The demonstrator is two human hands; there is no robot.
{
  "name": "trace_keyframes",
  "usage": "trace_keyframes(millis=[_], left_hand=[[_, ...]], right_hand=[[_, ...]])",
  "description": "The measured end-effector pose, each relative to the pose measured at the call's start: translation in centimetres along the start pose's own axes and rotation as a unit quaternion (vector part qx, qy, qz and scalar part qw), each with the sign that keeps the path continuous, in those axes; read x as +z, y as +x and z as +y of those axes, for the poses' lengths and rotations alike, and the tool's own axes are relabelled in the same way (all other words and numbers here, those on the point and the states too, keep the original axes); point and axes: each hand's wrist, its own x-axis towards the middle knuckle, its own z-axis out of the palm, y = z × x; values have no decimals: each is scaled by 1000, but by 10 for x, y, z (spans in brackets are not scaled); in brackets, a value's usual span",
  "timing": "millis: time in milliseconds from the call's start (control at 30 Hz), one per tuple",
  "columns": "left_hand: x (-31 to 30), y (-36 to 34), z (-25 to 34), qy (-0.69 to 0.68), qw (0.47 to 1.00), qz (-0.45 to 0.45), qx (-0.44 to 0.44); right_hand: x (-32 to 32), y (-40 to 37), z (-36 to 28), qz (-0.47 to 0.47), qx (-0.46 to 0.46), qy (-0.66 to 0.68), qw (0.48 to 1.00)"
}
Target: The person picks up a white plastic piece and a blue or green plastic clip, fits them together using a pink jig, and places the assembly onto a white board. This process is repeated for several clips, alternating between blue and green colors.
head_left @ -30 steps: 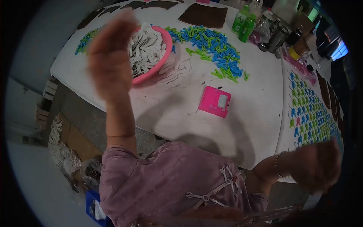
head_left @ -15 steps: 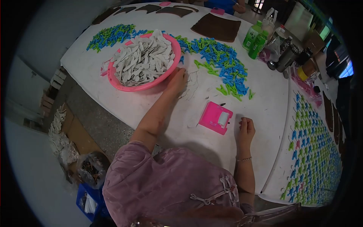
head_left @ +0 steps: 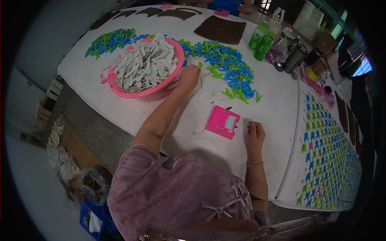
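My left hand [head_left: 189, 77] reaches over the white table, just right of the pink basin [head_left: 136, 94] heaped with flat whitish pieces [head_left: 146, 66]. Its fingers are bent together, and anything between them is hidden. A green clip [head_left: 200, 64] lies by its fingertips, at the edge of the blue and green clip pile [head_left: 231, 64]. My right hand [head_left: 255, 133] rests at the table's near side with curled fingers; whether it holds something small cannot be made out. Between my hands sits a pink dispenser [head_left: 217, 124] with a white roll [head_left: 230, 122].
Green bottles [head_left: 257, 36] and dark flasks [head_left: 296, 58] stand at the back right. Rows of clips [head_left: 325, 160] cover the right-hand table. Brown sheets [head_left: 220, 29] lie at the back, where another person's arm [head_left: 245, 7] shows.
My left hand has moved slightly up and away from the basin's edge, towards the clip pile. The whole view has shifted a little; my right hand stays beside the dispenser.
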Motion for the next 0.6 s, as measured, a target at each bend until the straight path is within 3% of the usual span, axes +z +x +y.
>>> trace_keyframes(millis=[33, 67, 100, 133, 200, 233, 267, 300, 333, 400, 500, 533, 567, 600], left_hand=[[-12, 0, 18, -8, 1000, 0, 2], [-26, -1, 40, -185, 970, -85, -134], [-38, -1, 57, -351, 883, -167, -263], [-46, -3, 67, -358, 880, -169, -263], [-62, -10, 80, -364, 860, -295, -202], [-70, -13, 90, -370, 856, -298, -203], [-78, -15, 100, -374, 866, -298, -146], [-82, -16, 107, -378, 873, -297, -87], [-81, -18, 110, -384, 869, -300, -87], [-81, -21, 115, -322, 913, -224, 113], [-90, -23, 123, -320, 912, -233, 107], [-91, -25, 126, -323, 911, -233, 105], [-92, -28, 129, -391, 882, -262, -16], [-92, -31, 131, -449, 835, -286, -137]], right_hand=[[0, -1, -3, 7, 3, 12, 1000], [0, -1, -7, 14, 6, 24, 1000], [0, 0, -11, 19, 7, 17, 1000], [-1, 3, -18, 7, -37, 15, 999], [2, 7, -37, -4, -75, 6, 997], [6, 7, -51, -30, -138, -42, 989], [11, 7, -65, -57, -199, -90, 974], [17, 6, -80, -54, -195, -96, 975], [25, 4, -94, -72, -236, -112, 962], [31, 6, -101, -91, -272, -132, 949], [31, 4, -98, -174, -237, -187, 937], [31, 3, -94, -187, -170, -145, 957], [30, 1, -90, -200, -102, -102, 969], [30, 0, -86, -201, -100, -104, 969]])
